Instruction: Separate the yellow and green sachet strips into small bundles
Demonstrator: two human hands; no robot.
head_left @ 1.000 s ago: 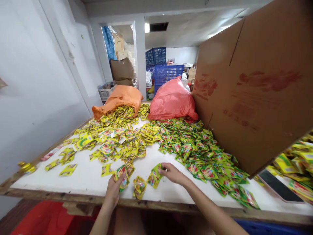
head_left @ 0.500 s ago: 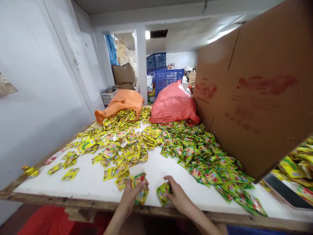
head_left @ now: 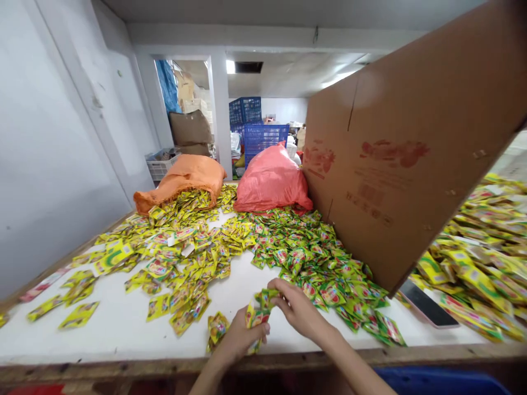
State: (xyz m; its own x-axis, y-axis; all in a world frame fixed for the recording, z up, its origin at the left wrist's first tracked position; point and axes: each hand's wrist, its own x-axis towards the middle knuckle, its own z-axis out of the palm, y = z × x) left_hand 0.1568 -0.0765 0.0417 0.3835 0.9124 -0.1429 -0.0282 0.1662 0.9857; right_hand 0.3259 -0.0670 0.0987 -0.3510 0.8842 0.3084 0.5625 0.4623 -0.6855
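Note:
Near the table's front edge, my left hand [head_left: 242,333] is closed around a yellow-green printed pouch [head_left: 255,316] held upright. My right hand [head_left: 297,308] pinches a small green packet [head_left: 267,297] right at the top of that pouch. Whether the packet is partly inside the pouch or only against it, I cannot tell. A few yellow packets [head_left: 217,328] lie on the white table top [head_left: 173,343] just left of my left hand. Beyond my right hand spreads a heap of small green packets [head_left: 302,258]; a heap of small yellow packets [head_left: 201,255] lies to its left.
An orange sack [head_left: 187,173] spills yellow packets at the back. Beside it sits a red sack [head_left: 272,181]. A large cardboard sheet or box side [head_left: 370,175] leans on the right. Behind it are a phone [head_left: 428,306] and a pile of larger yellow pouches [head_left: 473,269].
My hands were apart and have come together, bringing the green packet up to the pouch. The view has turned right, showing more of the pouch pile.

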